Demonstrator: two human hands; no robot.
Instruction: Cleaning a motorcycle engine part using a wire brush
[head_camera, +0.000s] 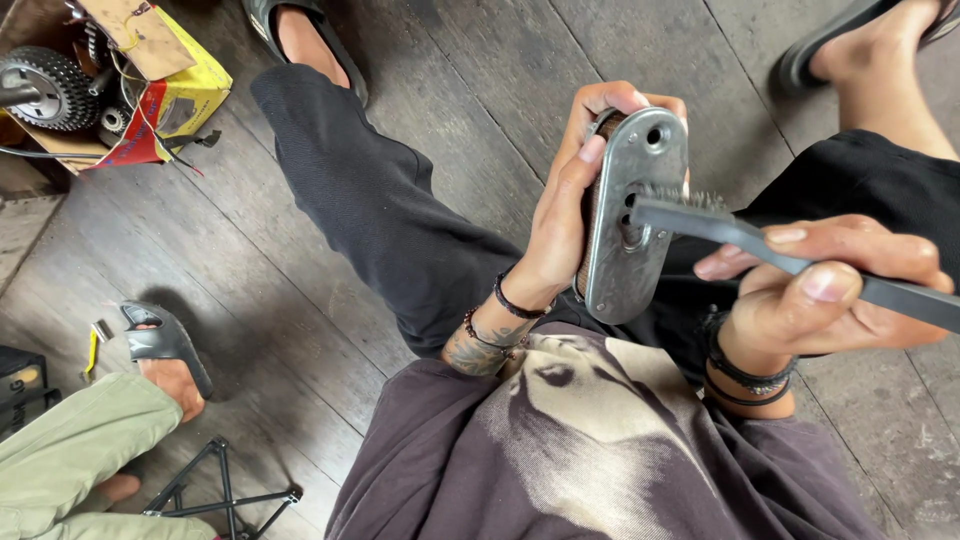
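Oval metal plate (632, 225) sat clamped upright in my left hand (565, 215) above my lap while my right hand (815, 295) gripped the wire brush (740, 235) against it; I judged a slipping stroke could scrape my left fingers (590, 150).

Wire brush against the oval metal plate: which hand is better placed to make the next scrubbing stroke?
Probably the right hand. It grips the wire brush by its handle, bristles already on the oval metal plate. The left hand is wrapped around the plate's edge, holding it upright.
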